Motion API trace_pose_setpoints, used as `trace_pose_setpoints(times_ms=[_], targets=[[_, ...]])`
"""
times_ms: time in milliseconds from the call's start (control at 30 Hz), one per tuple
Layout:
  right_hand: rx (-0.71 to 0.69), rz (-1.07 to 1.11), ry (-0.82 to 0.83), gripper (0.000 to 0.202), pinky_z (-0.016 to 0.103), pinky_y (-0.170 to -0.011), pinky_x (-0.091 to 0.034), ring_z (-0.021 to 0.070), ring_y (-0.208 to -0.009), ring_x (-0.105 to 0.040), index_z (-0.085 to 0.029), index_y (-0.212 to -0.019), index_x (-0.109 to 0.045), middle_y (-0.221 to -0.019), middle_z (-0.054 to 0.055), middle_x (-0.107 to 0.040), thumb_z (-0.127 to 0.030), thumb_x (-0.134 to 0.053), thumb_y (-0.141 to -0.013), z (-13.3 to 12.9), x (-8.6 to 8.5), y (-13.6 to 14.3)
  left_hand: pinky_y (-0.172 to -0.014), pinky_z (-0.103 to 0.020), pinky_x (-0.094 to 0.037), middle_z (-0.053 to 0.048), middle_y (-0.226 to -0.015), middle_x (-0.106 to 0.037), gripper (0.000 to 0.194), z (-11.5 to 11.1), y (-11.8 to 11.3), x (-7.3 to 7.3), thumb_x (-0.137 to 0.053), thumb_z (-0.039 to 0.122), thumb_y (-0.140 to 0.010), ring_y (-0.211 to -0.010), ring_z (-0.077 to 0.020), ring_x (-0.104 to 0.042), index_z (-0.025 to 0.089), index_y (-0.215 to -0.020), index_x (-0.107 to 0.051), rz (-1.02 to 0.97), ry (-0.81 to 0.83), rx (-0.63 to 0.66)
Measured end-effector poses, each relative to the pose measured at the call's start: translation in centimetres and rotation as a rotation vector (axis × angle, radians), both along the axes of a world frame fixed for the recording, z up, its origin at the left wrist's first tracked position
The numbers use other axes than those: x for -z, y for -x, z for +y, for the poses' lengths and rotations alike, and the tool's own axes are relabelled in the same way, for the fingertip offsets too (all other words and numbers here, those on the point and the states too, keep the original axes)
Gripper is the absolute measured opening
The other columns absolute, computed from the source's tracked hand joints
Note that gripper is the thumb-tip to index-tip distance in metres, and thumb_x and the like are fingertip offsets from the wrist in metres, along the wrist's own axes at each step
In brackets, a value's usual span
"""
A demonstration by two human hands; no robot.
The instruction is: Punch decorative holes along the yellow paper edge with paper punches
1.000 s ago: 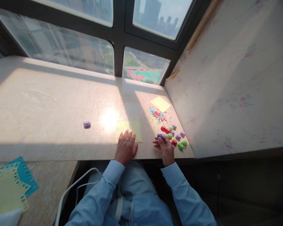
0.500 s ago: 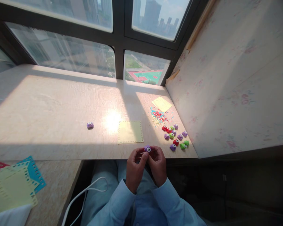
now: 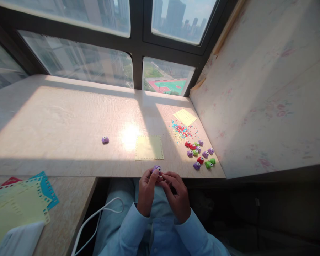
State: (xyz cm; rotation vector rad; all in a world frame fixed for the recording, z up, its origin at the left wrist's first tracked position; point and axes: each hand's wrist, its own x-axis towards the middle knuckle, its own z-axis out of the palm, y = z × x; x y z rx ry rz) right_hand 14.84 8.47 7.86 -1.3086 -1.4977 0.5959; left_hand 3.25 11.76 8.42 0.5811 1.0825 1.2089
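Observation:
Just off the near edge of the sill, my left hand (image 3: 146, 192) grips a small purple craft punch (image 3: 156, 168) with an eye-like design, thumb pressed on its front. My right hand (image 3: 177, 193) is close beside it, fingers bent and fingertips drawn together near the punch's lower right side. Whatever those fingertips pinch, if anything, is too small to make out. Beyond both hands lies a pale yellow paper sheet (image 3: 149, 148) with punched holes along its borders. Another purple craft punch (image 3: 105, 140) sits alone to the left.
Several red, green and purple craft punches (image 3: 200, 160) cluster at the sill's right end. Behind them are scattered paper bits (image 3: 180, 130) and a yellow paper piece (image 3: 185, 117). Punched sheets (image 3: 24, 199), a white device (image 3: 20, 240) and a white cable (image 3: 96, 215) are lower left.
My left hand has shifted left with the purple punch. My right hand has come away from the punch's right side, its fingers now more extended. The view has moved slightly.

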Motion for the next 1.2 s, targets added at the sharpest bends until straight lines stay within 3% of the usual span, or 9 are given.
trace_pose_setpoints(times_ms=[200, 300, 400, 567, 733, 900, 967, 1100, 1200], targets=[[-0.261, 0.015, 0.368, 0.031, 0.032, -0.078, -0.06, 0.0191, -0.09, -0.07, -0.022, -0.12, -0.071, -0.119, 0.013, -0.069, -0.039, -0.06, -0.096, -3.6, 0.9, -2.8, -0.057, -0.025, -0.051, -0.003, -0.068, -0.066, 0.047, 2.2, 4.2, -0.6, -0.073, 0.055, -0.066, -0.059, -0.0133, -0.06, 0.012, -0.086, -0.067, -0.187, 0.161, -0.075], [-0.331, -0.134, 0.618, 0.04, 0.048, -0.105, -0.051, 0.0293, -0.119, -0.065, -0.024, -0.126, -0.072, -0.132, 0.016, -0.066, -0.044, -0.065, -0.091, -6.5, 2.6, -4.9, -0.051, -0.024, -0.046, -0.001, -0.06, -0.061, 0.037, 3.8, 7.0, -0.8, -0.062, 0.051, -0.068, -0.052, -0.0118, -0.055, 0.016, -0.076, -0.061, -0.138, 0.182, -0.071], [-0.351, -0.23, 0.743, 0.058, 0.056, -0.114, -0.04, 0.0368, -0.138, -0.05, -0.025, -0.134, -0.067, -0.148, 0.019, -0.054, -0.044, -0.076, -0.081, -9.2, 4.2, -6.3, -0.042, -0.024, -0.037, 0.003, -0.051, -0.049, 0.034, 4.9, 9.7, -0.9, -0.05, 0.053, -0.072, -0.042, -0.01, -0.042, 0.02, -0.067, -0.051, -0.093, 0.161, -0.005], [-0.314, -0.205, 0.711, 0.016, 0.052, -0.106, -0.048, 0.0347, -0.126, -0.062, -0.027, -0.089, -0.083, -0.138, 0.016, -0.063, -0.035, -0.071, -0.083, -10.3, 4.6, -6.8, -0.036, -0.022, -0.023, 0.006, -0.045, -0.034, 0.036, 5.5, 12.4, -0.9, -0.038, 0.055, -0.077, -0.034, -0.008, -0.026, 0.023, -0.059, -0.036, -0.006, 0.145, -0.095], [-0.363, -0.211, 0.653, 0.012, 0.047, -0.093, -0.056, 0.0319, -0.106, -0.072, -0.026, -0.074, -0.081, -0.116, 0.012, -0.075, -0.023, -0.071, -0.078, -6.5, 2.5, -5.9, -0.036, -0.021, -0.021, 0.006, -0.045, -0.036, 0.04, 5.4, 12.5, 0.0, -0.045, 0.056, -0.079, -0.034, -0.0069, -0.028, 0.023, -0.06, -0.034, 0.167, 0.173, -0.268], [-0.405, -0.118, 0.405, 0.015, 0.038, -0.087, -0.056, 0.0234, -0.092, -0.072, -0.024, -0.095, -0.08, -0.102, 0.009, -0.076, -0.027, -0.067, -0.089, 0.1, -0.7, -2.0, -0.038, -0.023, -0.023, 0.004, -0.05, -0.044, 0.045, 5.2, 12.2, 1.2, -0.044, 0.063, -0.082, -0.037, -0.0089, -0.035, 0.021, -0.065, -0.045, 0.403, 0.186, -0.242], [-0.427, -0.132, 0.354, 0.017, 0.033, -0.076, -0.055, 0.019, -0.079, -0.069, -0.023, -0.101, -0.078, -0.094, 0.006, -0.075, -0.027, -0.066, -0.09, 3.3, -1.3, 0.4, -0.04, -0.025, -0.027, 0.003, -0.052, -0.047, 0.047, 5.2, 12.5, 1.6, -0.04, 0.064, -0.085, -0.039, -0.0106, -0.039, 0.021, -0.067, -0.048, 0.586, 0.14, -0.209], [-0.418, -0.336, 0.279, 0.021, 0.03, -0.076, -0.052, 0.0155, -0.073, -0.064, -0.02, -0.103, -0.076, -0.09, 0.005, -0.071, -0.014, -0.065, -0.087, 9.3, -1.2, 5.3, -0.053, -0.028, -0.038, 0.0, -0.058, -0.056, 0.048, 5.6, 13.4, 2.2, -0.037, 0.062, -0.09, -0.051, -0.0153, -0.052, 0.022, -0.067, -0.052, 0.97, -0.018, -0.095], [-0.41, -0.616, 0.315, 0.018, 0.029, -0.074, -0.049, 0.0183, -0.083, -0.065, -0.019, -0.104, -0.076, -0.1, 0.008, -0.07, -0.018, -0.066, -0.089, 12.5, -0.8, 8.1, -0.057, -0.029, -0.038, -0.001, -0.059, -0.059, 0.048, 6.1, 14.0, 2.7, -0.034, 0.059, -0.092, -0.057, -0.0175, -0.056, 0.023, -0.066, -0.052, 1.092, -0.042, -0.055]])
